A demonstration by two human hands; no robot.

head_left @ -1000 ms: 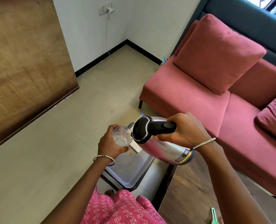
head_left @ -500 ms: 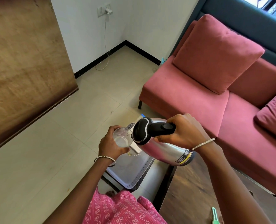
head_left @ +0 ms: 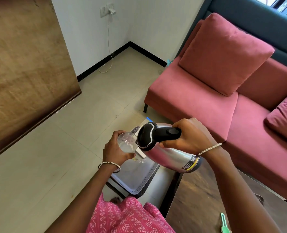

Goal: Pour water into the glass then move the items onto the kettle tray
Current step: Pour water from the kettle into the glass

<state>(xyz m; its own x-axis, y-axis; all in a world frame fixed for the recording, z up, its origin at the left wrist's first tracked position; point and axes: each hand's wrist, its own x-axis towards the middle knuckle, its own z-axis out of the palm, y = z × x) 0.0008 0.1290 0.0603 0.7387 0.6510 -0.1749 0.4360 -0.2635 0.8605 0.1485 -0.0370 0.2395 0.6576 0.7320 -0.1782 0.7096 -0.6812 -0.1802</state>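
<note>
Barely shifted since the earlier frame. Still tipping kettle (head_left: 169, 155) near level with right hand (head_left: 188, 138) clamped on its black handle, long axis right-to-left, spout pointing left at glass (head_left: 126, 142). Gripping partly filled glass in left hand (head_left: 113, 152), above tray (head_left: 136, 180) beside surface (head_left: 198, 199).

Pink patterned garment (head_left: 127, 217) — a bangle (head_left: 109, 165) on each wrist.

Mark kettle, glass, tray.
kettle (head_left: 170, 157): head view, steel side of the body.
glass (head_left: 126, 142): head view, clear wall.
tray (head_left: 136, 179): head view, bare floor.
</note>
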